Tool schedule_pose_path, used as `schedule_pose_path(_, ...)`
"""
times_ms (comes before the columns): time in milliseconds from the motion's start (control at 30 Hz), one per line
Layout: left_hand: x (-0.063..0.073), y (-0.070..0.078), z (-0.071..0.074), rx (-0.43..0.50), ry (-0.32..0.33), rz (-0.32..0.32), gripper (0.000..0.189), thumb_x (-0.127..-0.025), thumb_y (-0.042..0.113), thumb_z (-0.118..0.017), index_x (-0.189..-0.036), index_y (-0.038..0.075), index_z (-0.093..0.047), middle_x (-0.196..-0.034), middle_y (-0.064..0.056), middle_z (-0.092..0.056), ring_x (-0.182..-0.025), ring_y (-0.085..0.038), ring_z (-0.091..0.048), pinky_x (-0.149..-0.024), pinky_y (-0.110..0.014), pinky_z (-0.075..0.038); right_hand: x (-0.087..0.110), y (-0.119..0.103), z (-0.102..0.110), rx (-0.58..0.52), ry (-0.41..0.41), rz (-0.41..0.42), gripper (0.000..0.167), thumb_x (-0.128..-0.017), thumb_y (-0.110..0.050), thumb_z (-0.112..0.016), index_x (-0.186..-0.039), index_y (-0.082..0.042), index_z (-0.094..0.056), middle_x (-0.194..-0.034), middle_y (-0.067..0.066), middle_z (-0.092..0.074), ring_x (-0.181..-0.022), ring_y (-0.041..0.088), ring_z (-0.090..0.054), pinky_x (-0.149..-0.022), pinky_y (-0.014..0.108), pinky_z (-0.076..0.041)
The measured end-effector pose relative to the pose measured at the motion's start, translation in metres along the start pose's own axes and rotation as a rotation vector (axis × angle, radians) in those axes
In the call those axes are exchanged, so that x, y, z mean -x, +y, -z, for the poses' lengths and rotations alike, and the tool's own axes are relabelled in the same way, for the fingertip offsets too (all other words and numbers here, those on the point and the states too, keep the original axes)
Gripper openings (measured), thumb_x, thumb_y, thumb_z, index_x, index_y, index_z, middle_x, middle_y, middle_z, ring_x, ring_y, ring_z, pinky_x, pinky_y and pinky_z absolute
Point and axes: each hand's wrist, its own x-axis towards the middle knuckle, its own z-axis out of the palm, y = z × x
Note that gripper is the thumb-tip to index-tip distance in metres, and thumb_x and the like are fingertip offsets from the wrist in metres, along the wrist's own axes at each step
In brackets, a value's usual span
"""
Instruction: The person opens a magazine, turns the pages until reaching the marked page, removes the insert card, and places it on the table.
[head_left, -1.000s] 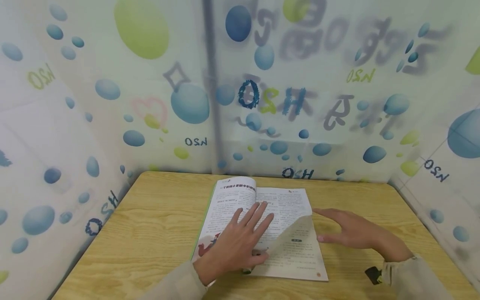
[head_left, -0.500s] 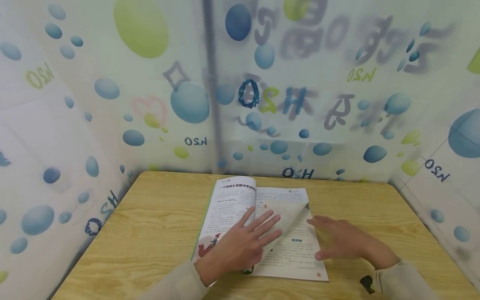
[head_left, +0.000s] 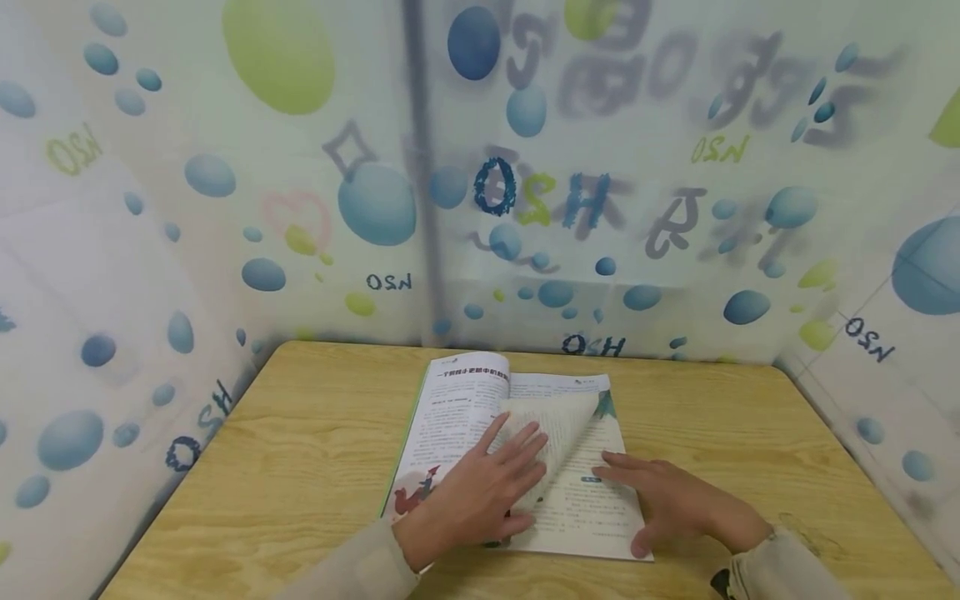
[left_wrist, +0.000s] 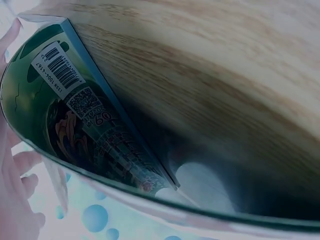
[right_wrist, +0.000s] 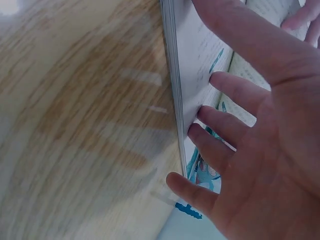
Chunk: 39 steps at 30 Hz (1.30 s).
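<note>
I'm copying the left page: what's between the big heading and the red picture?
Lines of small print in the open magazine, too blurry to read; the head view shows them.

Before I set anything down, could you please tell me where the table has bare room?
Bare wood on the table lies left of the open magazine, and beyond the right hand, between the magazine's right side and the table's right edge. It is crowded over the magazine, where both the left hand and right fingers overlap pages.

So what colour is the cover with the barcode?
The cover is mostly green; the left wrist view shows it best.
</note>
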Motion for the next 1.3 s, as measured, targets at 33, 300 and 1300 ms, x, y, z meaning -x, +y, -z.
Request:
schedule_pose_path(33,-0.0004,0.0002,0.0003,-0.006,-0.004,0.007,0.063,-0.094,0.066,-0.046,-0.139,0.023,-0.054,-0.159,-0.006,-0.035,-0.151,-0.026,-0.017,-0.12,-0.055,-0.006,-0.0003,0.0,-0.0002,0.002,0.002,0.001,0.097,-0.066,-0.05,-0.087,-0.149,-0.019,-0.047,-0.159,0.012,-0.034,-0.139,0.043,-0.037,-0.105,0.068,-0.032)
schedule_pose_path(300,-0.0014,0.0008,-0.0002,-0.017,0.033,0.053,0.061,-0.086,0.058,-0.062,-0.133,0.019,-0.055,-0.156,-0.007,-0.039,-0.149,-0.027,-0.022,-0.12,-0.053,-0.01,-0.0003,-0.0003,-0.0001,-0.005,0.001,0.011,0.096,-0.066,-0.048,-0.088,-0.148,-0.017,-0.048,-0.158,0.014,-0.034,-0.139,0.045,-0.037,-0.104,0.068,-0.033)
schedule_pose_path(1300,0.0063,-0.001,-0.0023,0.165,-0.166,0.237,0.051,-0.09,0.054,-0.056,-0.126,0.019,-0.065,-0.15,-0.007,-0.047,-0.142,-0.031,-0.037,-0.092,-0.071,-0.041,-0.0004,0.0012,-0.0023,-0.001,0.004,0.019,0.097,-0.066,-0.049,-0.087,-0.149,-0.018,-0.047,-0.158,0.014,-0.034,-0.139,0.044,-0.037,-0.104,0.067,-0.033)
